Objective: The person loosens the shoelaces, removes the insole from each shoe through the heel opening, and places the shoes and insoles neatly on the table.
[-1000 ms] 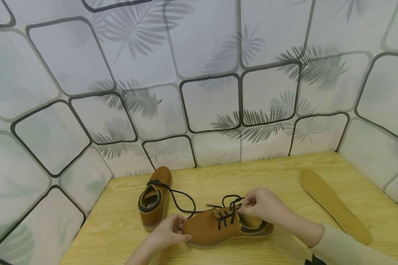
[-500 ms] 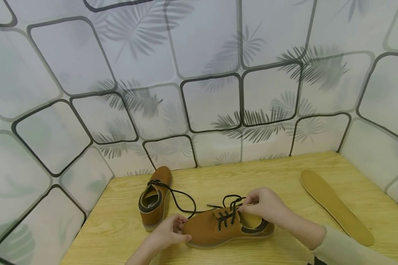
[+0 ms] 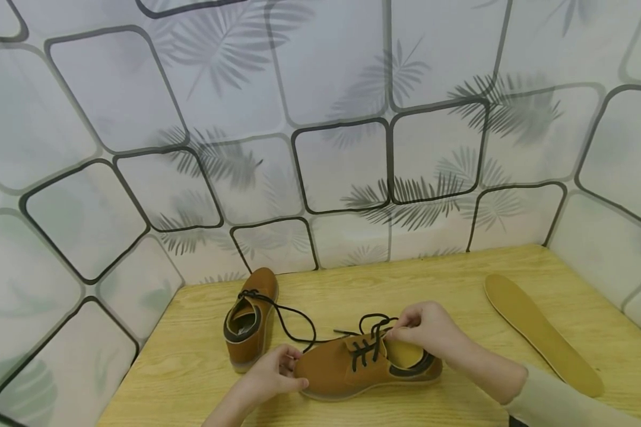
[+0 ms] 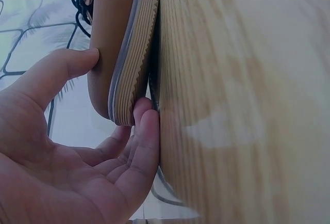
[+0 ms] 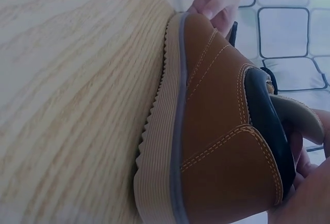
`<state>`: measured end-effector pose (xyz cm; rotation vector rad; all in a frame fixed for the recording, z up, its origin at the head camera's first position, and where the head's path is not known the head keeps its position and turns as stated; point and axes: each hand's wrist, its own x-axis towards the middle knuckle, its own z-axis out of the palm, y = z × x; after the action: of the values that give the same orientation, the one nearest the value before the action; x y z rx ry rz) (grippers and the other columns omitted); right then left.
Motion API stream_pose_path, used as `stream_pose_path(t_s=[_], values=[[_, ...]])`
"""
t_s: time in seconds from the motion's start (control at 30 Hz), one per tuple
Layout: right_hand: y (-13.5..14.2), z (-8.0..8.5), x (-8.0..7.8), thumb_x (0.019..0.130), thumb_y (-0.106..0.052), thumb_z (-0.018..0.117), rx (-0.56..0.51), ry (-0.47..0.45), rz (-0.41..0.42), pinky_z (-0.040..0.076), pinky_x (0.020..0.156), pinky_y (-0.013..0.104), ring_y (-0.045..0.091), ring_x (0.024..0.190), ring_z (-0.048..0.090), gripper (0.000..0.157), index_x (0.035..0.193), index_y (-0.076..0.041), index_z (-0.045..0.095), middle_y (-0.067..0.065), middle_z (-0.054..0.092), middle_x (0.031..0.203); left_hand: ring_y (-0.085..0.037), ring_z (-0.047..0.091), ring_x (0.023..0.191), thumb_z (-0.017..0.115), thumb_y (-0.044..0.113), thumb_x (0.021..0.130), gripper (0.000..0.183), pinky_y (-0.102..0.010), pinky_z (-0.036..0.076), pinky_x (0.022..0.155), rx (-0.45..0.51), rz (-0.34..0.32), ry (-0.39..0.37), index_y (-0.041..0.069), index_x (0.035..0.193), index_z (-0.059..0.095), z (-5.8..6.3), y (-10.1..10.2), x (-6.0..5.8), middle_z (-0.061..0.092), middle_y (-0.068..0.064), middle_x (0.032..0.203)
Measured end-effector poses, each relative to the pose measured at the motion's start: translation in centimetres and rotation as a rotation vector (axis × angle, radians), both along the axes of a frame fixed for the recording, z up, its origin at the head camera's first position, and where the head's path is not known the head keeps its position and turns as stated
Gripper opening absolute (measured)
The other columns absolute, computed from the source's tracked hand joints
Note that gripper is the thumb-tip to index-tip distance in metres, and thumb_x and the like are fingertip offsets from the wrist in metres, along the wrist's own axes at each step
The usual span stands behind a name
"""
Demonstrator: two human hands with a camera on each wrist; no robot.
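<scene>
A brown lace-up shoe (image 3: 331, 370) lies sole-down across the front middle of the table, its toe to the left. My left hand (image 3: 267, 373) grips the toe, with the thumb (image 4: 85, 61) on the upper and the fingertips under the sole's tip. At the shoe's opening, my right hand (image 3: 424, 326) pinches the tongue (image 5: 299, 116), pulling it away from the dark padded collar (image 5: 265, 115). Black laces (image 3: 360, 354) run through the eyelets, and their loose ends trail behind the shoe. Part of the right fingers is hidden behind the collar in the right wrist view.
A second brown shoe (image 3: 265, 283) stands at the back left, toe toward the wall, a long black lace (image 3: 299, 312) trailing from it. On the right lies a flat tan insole (image 3: 539, 332). Patterned cloth (image 3: 342, 166) closes off the wood-grain table (image 3: 432, 279) behind and at the sides.
</scene>
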<state>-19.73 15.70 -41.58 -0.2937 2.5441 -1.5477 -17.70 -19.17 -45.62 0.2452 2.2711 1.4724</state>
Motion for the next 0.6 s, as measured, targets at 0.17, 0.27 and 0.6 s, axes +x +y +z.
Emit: stream_pose_path(t_s=[0.17,0.27,0.6], values=[[0.1,0.0,0.1,0.088,-0.013,0.083,-0.077,-0.022,0.023,0.051,0.073,0.028,0.016,0.085,0.065,0.014,0.082,-0.001,0.077,0.002,0.077,0.087,-0.018,0.059,0.09,0.081,0.002,0.09,0.042,-0.028,0.052,0.078,-0.004,0.007,-0.002,-0.004,0.124,0.058,-0.1,0.0,0.0,0.063,-0.009,0.104],[0.3,-0.2,-0.1,0.088,-0.011,0.082,-0.122,-0.042,0.037,0.053,0.077,0.028,0.016,0.087,0.068,0.014,0.083,-0.001,0.076,0.001,0.077,0.088,-0.018,0.06,0.091,0.08,0.001,0.09,0.042,-0.03,0.053,0.079,-0.003,0.012,-0.005,-0.005,0.125,0.058,-0.2,0.1,0.0,0.063,-0.009,0.105],[1.2,-0.2,-0.7,0.091,-0.011,0.076,-0.202,-0.089,0.075,0.046,0.079,0.03,0.013,0.08,0.057,0.017,0.075,-0.009,0.069,-0.007,0.067,0.076,-0.018,0.059,0.091,0.082,0.003,0.089,0.043,-0.028,0.052,0.077,-0.021,0.018,0.002,-0.004,0.125,0.059,0.0,0.1,0.0,0.062,-0.009,0.105]])
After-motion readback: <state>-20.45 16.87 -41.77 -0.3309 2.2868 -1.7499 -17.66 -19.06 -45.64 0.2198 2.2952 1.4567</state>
